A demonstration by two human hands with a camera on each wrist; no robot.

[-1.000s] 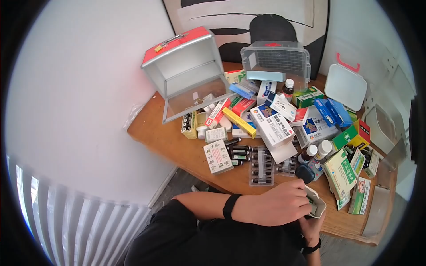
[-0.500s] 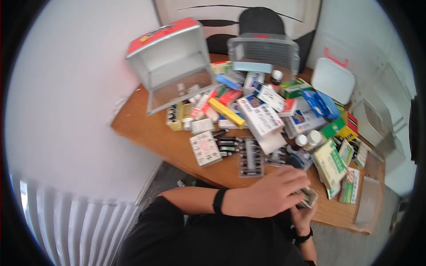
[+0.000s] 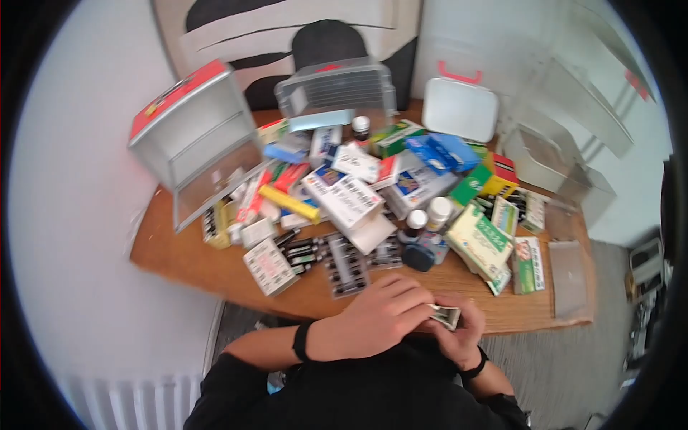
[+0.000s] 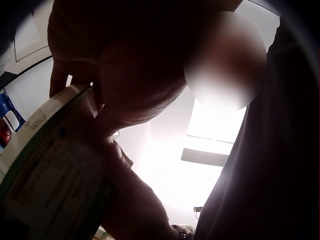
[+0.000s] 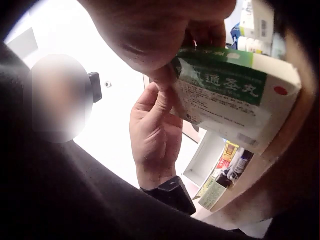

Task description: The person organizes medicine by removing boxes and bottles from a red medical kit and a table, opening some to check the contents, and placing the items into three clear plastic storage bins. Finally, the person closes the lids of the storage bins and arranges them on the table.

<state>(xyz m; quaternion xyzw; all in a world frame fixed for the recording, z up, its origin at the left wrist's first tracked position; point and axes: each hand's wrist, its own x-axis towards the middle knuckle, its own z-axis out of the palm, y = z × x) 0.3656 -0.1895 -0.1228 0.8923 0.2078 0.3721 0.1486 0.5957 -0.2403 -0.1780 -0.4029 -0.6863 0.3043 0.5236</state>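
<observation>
Looking down from the head view, we see our left hand (image 3: 380,319) reaching across to a small carton (image 3: 453,323) that our right hand (image 3: 464,335) grips just off the front edge of the bench (image 3: 190,266). The right grip is closed round the carton, fingers curled about its side; the left grip is nearly closed, pinching at the open end. We judge the step in hand to be work at that mouth, and the next move calls for a steady right hold and light left fingertips. Near the front edge lie a blister tray (image 3: 345,266) and a patterned box (image 3: 269,266); a red-topped case (image 3: 192,118) stands by the back left corner.

Since the earlier head frames, the bench has slid leftward in view, the carton's mouth looks narrower, and the right fingers show more fully round it. The pile looks unchanged.

From the left wrist, we see the carton slanting up close, dark against the glare, fingers over its upper end; its contents do not show.

From the right wrist, we see its green-and-white label (image 5: 220,82), with the left thumb and finger meeting beside the near end.
</observation>
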